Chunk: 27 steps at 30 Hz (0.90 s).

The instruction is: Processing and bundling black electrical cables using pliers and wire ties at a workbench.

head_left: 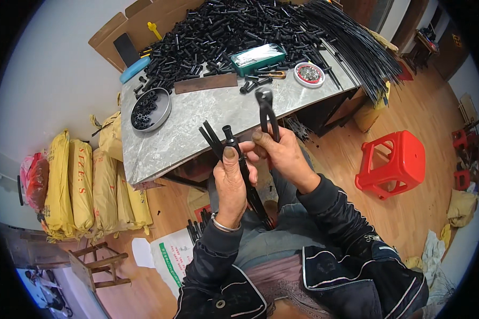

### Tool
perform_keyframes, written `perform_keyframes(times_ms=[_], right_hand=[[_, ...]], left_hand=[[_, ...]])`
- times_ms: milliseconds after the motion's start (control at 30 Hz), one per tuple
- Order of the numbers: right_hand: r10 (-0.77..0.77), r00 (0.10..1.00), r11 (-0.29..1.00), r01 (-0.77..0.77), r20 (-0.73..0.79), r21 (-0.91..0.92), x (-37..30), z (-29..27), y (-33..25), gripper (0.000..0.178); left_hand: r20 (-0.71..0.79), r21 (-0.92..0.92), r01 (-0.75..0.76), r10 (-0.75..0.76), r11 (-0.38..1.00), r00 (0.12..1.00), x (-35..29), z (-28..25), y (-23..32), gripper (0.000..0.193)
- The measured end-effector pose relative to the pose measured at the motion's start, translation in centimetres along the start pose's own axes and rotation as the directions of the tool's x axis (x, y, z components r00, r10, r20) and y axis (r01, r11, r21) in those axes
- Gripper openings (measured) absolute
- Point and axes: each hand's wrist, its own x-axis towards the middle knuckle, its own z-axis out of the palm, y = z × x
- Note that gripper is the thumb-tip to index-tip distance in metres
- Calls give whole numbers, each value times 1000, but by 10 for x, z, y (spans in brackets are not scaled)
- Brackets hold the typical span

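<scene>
My left hand (231, 183) is closed around a bundle of slim black rods and a tube (244, 169) with a flared knob at its top. A few black rod ends stick up beside the knob, and the bundle runs down toward my lap. In my right hand (289, 158) is a pair of pincers (266, 109), its rounded metal head pointing up and its dark handles in my grip. The fingers of my right hand come close to the tube just below its knob; whether they touch it I cannot tell.
A grey table (197, 114) bears a heap of black tubular parts (207, 40), a grey bowl of black rings (164, 114), a green box of white sticks (258, 58), a dish of small metal pieces (310, 75) and long black rods (356, 48). A red stool (404, 159) stands right; yellow sacks (82, 186) left.
</scene>
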Motion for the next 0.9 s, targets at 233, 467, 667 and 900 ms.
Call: perform_keyframes(times_ms=[233, 467, 667, 900], right_hand=[[212, 964, 835, -264, 161, 483, -11, 3, -4, 29], [183, 967, 886, -240, 176, 397, -8, 8, 11, 29], [-69, 990, 987, 85, -120, 135, 1, 29, 9, 17], [4, 994, 967, -32, -113, -254, -4, 41, -17, 14]], left_hand=[[-60, 12, -14, 15, 1000, 998, -3, -5, -2, 64], [-72, 3, -47, 47, 999, 996, -4, 5, 2, 63], [-95, 24, -60, 62, 998, 994, -10, 8, 0, 60], [-82, 40, -45, 49, 998, 995, -8, -2, -4, 58]])
